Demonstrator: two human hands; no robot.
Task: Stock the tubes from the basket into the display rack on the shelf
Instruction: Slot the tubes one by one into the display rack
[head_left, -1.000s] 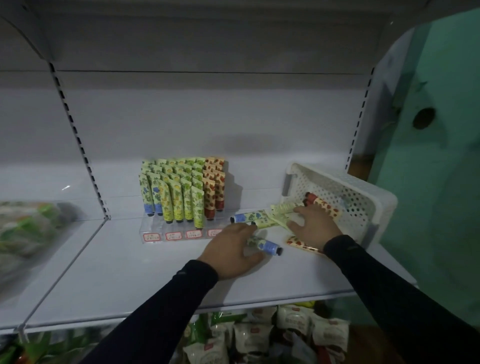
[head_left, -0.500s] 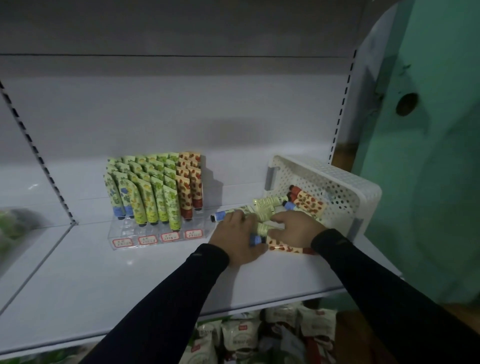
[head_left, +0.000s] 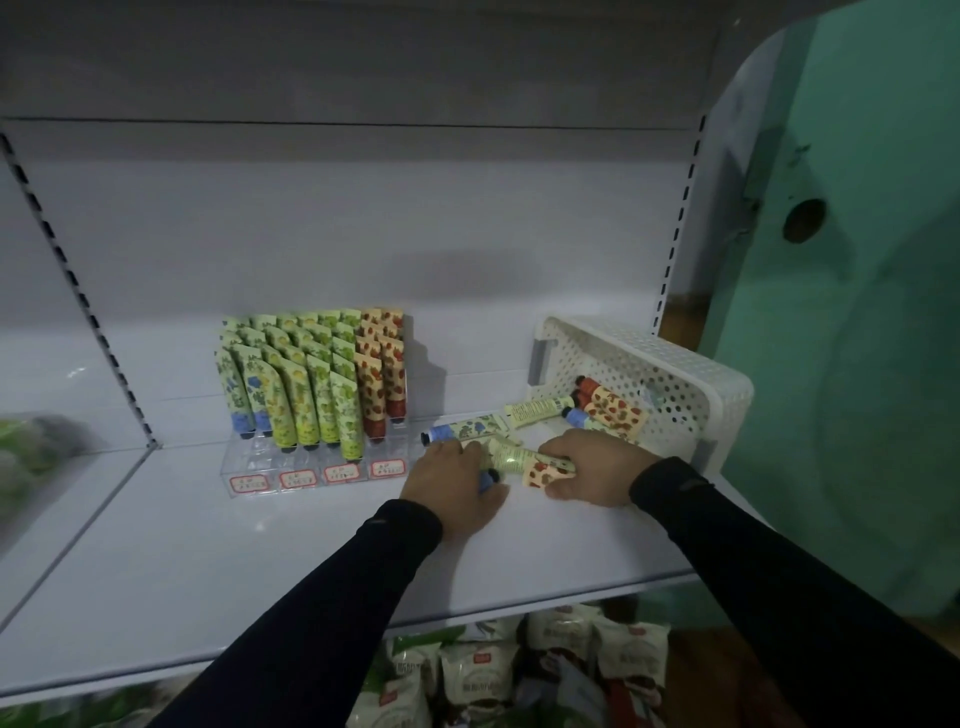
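Two hands – left hand (head_left: 453, 483), right hand (head_left: 592, 466) – gripping loose tubes (head_left: 524, 454); one basket (head_left: 675, 374).

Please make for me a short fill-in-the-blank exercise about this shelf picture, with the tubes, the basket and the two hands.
1. The white perforated basket lies tipped on its ____ on the shelf.
2. The tubes in the clear display rack stand with their caps pointing ____.
3. The right hand grips a tube printed with ____ fruit.
4. The display rack stands to the ____ of the left hand.

Missing words: side; down; red; left
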